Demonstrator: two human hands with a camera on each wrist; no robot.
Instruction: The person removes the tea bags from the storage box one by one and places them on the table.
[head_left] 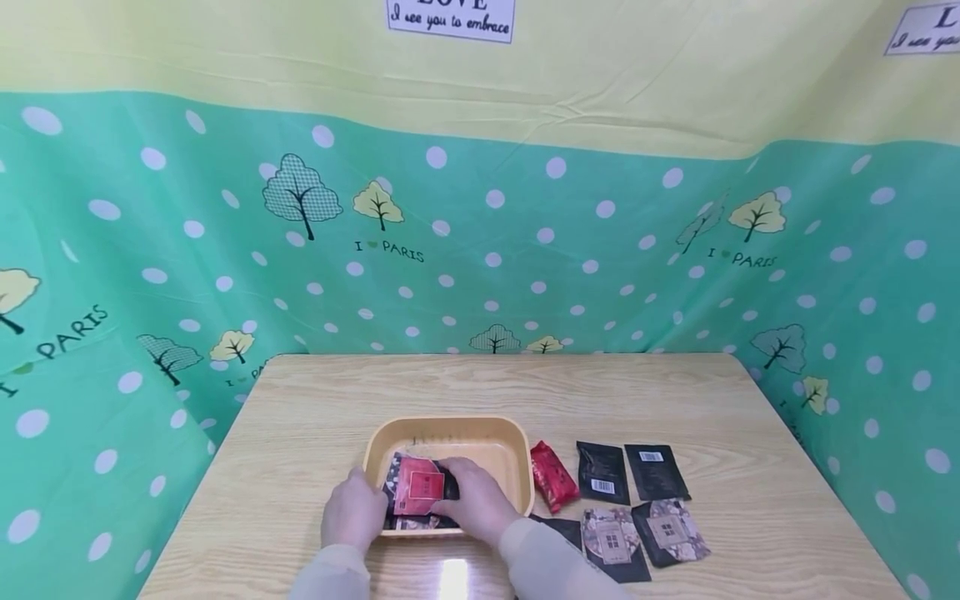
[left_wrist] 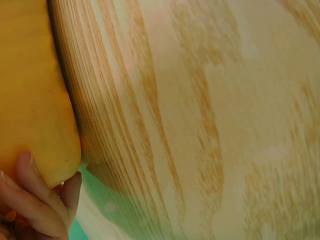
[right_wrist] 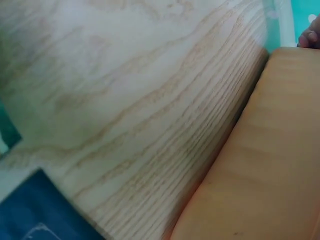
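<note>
A yellow-tan plastic basket (head_left: pixel 521 450) stands on the table with a red sachet (head_left: pixel 415 482) and dark sachets (head_left: pixel 418 522) inside, toward its left. My left hand (head_left: pixel 352 507) grips the basket's near left corner; the left wrist view shows its fingers (left_wrist: pixel 35 195) against the outer wall. Reaching over the near right side, my right hand (head_left: pixel 480 502) pinches the red sachet at its right edge, thumb low and fingers above. Its fingers are out of sight in the right wrist view, where the basket wall (right_wrist: pixel 265 165) fills the right side.
Right of the basket lies a crinkled red packet (head_left: pixel 553 477). Beyond it are black sachets (head_left: pixel 602 472), (head_left: pixel 657 473) and patterned sachets (head_left: pixel 611 542), (head_left: pixel 670 532). My right sleeve partly covers another dark sachet (head_left: pixel 564 528). A green dotted curtain (head_left: pixel 495 283) surrounds the wooden table (head_left: pixel 637 387).
</note>
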